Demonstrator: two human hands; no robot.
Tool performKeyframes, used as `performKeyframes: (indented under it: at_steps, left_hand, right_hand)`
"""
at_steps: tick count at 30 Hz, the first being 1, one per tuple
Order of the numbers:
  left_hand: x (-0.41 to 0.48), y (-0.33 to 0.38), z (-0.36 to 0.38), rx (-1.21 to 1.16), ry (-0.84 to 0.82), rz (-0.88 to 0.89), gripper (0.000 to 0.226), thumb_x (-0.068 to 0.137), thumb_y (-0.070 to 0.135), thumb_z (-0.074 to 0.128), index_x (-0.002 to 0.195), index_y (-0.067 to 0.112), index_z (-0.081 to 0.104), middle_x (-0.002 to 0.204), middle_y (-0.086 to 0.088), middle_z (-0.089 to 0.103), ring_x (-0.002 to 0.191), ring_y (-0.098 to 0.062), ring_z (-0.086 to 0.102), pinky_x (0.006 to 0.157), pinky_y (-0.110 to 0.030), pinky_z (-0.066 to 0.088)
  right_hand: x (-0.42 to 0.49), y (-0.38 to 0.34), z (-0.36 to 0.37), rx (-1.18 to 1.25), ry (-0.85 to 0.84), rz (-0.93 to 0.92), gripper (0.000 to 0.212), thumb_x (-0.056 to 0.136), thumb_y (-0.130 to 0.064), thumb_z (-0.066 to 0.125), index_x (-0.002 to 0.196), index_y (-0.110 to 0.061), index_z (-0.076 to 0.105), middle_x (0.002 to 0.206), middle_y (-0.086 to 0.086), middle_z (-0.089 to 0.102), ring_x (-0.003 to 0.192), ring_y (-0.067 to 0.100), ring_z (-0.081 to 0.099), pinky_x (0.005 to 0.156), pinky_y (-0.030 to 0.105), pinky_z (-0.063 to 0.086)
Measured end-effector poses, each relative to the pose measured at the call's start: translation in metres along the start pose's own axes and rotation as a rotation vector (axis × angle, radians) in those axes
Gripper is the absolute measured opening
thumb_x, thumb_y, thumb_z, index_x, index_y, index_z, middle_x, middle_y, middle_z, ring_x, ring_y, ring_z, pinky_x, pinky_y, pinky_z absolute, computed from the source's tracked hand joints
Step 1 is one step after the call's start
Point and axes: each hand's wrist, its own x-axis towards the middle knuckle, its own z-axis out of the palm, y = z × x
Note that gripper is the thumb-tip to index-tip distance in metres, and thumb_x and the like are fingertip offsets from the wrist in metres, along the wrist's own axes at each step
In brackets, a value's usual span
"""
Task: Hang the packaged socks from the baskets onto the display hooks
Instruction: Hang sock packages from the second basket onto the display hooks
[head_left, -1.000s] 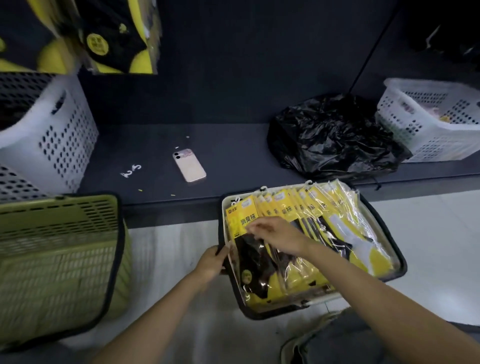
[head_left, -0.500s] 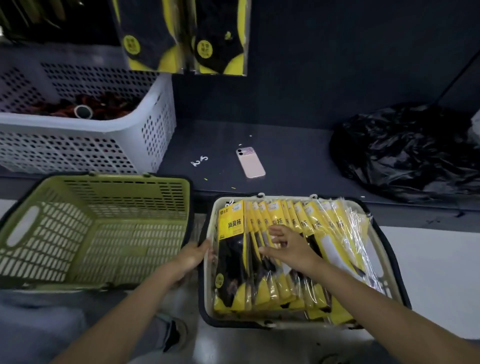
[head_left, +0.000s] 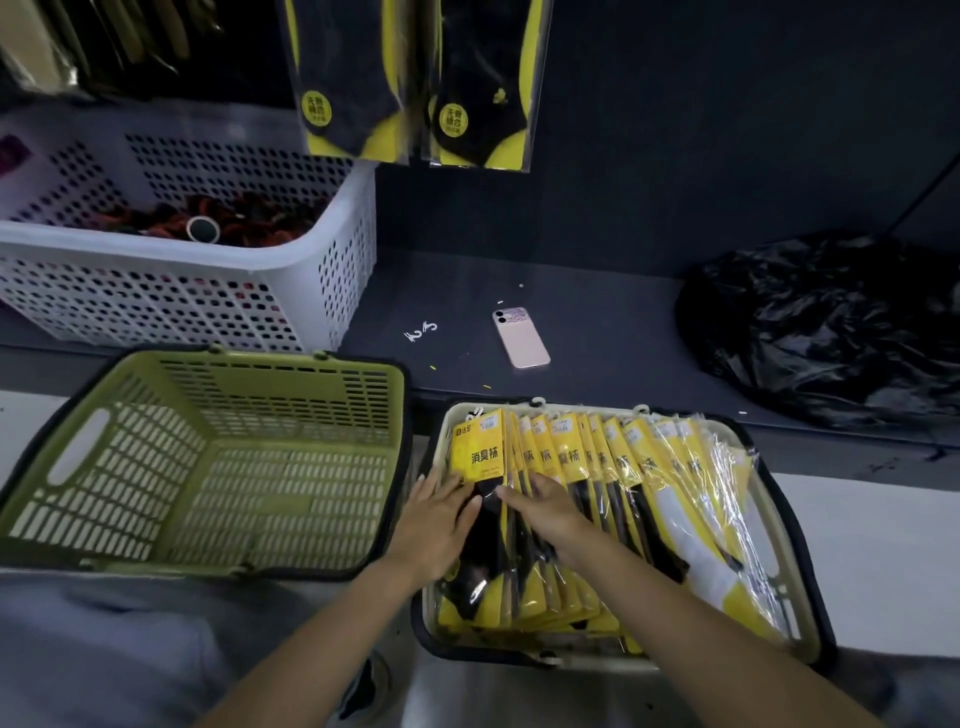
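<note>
- Left hand (head_left: 436, 525) and right hand (head_left: 545, 514) lie flat, fingers straight, gripping nothing, on the sock packs (head_left: 478, 452)
- Packs fill the cream basket (head_left: 774, 566), overlapping, long axes near-to-far, yellow headers at its far rim

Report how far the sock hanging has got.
Done: at least two hanging packs are on the display above, and the green basket holds none. In hand: the left hand and right hand rest on the front packs in the cream basket, nothing lifted yet. Left: that whole full row.
</note>
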Motion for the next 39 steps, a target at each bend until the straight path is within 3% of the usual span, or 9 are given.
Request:
performKeyframes:
  at_steps: [5,7,10,13,18,23,26,34,39]
  left_hand:
    - [0.006,0.031,-0.028,-0.532,0.212,0.079,0.047,0.097,0.03,0.049,0.142,0.029,0.034,0.148,0.01,0.034,0.137,0.004,0.022,0.113,-0.012,0.015]
    - [0.015,0.056,-0.05,-0.855,0.292,0.021,0.046,0.089,0.023,0.064,0.124,0.041,0.038,0.124,0.02,0.048,0.118,0.007,0.043,0.096,-0.005,0.034]
    - [0.03,0.087,-0.085,-1.131,0.171,-0.213,0.054,0.068,0.044,0.079,0.113,0.029,0.052,0.111,0.013,0.062,0.094,-0.002,0.061,0.071,-0.011,0.044]
    - [0.044,0.107,-0.115,-1.142,0.146,-0.096,0.05,0.061,0.047,0.081,0.103,0.028,0.062,0.1,0.009,0.073,0.088,-0.004,0.069,0.07,-0.014,0.051]
    - [0.058,0.144,-0.174,-1.134,0.168,0.134,0.051,0.067,0.043,0.077,0.112,0.026,0.063,0.107,0.009,0.072,0.102,-0.008,0.066,0.09,-0.029,0.048]
    - [0.073,0.16,-0.243,-1.033,0.23,0.255,0.057,0.06,0.05,0.075,0.113,0.036,0.059,0.109,0.021,0.068,0.102,0.008,0.06,0.083,-0.016,0.042]
    - [0.081,0.163,-0.28,-1.015,0.32,0.287,0.044,0.065,0.044,0.073,0.106,0.041,0.057,0.101,0.033,0.066,0.092,0.017,0.058,0.073,-0.007,0.044]
    - [0.101,0.154,-0.372,-1.034,0.649,0.287,0.031,0.077,0.033,0.072,0.094,0.05,0.052,0.081,0.045,0.06,0.081,0.021,0.056,0.072,-0.015,0.04]
    - [0.11,0.151,-0.4,-1.024,0.739,0.275,0.043,0.077,0.036,0.072,0.117,0.04,0.055,0.108,0.021,0.063,0.105,-0.004,0.057,0.086,-0.029,0.045]
  right_hand:
    - [-0.024,-0.023,-0.031,0.019,0.028,-0.093,0.059,0.089,-0.028,0.065,0.141,-0.012,0.042,0.139,0.0,0.048,0.128,0.018,0.045,0.101,0.029,0.037]
    - [-0.036,-0.043,-0.051,0.065,0.044,-0.135,0.059,0.087,-0.029,0.068,0.139,-0.015,0.045,0.126,-0.01,0.046,0.125,0.012,0.045,0.098,0.023,0.034]
    - [-0.05,-0.074,-0.08,0.144,0.043,-0.207,0.051,0.078,-0.034,0.075,0.125,-0.023,0.058,0.124,-0.014,0.056,0.114,-0.002,0.055,0.098,0.015,0.038]
    - [-0.061,-0.104,-0.106,0.151,0.037,-0.289,0.066,0.062,-0.041,0.082,0.121,-0.019,0.062,0.122,0.0,0.066,0.118,0.019,0.059,0.108,0.037,0.04]
    - [-0.077,-0.167,-0.138,0.126,0.051,-0.44,0.048,0.069,-0.051,0.074,0.108,-0.024,0.069,0.11,-0.002,0.072,0.108,0.018,0.066,0.095,0.032,0.047]
    - [-0.082,-0.23,-0.159,0.15,0.132,-0.573,0.047,0.082,-0.06,0.05,0.107,-0.028,0.073,0.111,-0.013,0.071,0.107,0.001,0.063,0.094,0.019,0.044]
    - [-0.079,-0.264,-0.169,0.193,0.205,-0.673,0.04,0.081,-0.053,0.054,0.102,-0.025,0.073,0.104,-0.012,0.073,0.099,-0.001,0.066,0.086,0.018,0.047]
    - [-0.053,-0.355,-0.189,0.275,0.361,-0.892,0.014,0.092,-0.027,0.057,0.099,-0.024,0.069,0.094,-0.008,0.075,0.09,0.008,0.07,0.078,0.025,0.052]
    - [-0.037,-0.387,-0.187,0.265,0.323,-0.898,0.015,0.094,-0.023,0.056,0.102,-0.019,0.069,0.096,0.0,0.075,0.095,0.017,0.07,0.093,0.04,0.052]
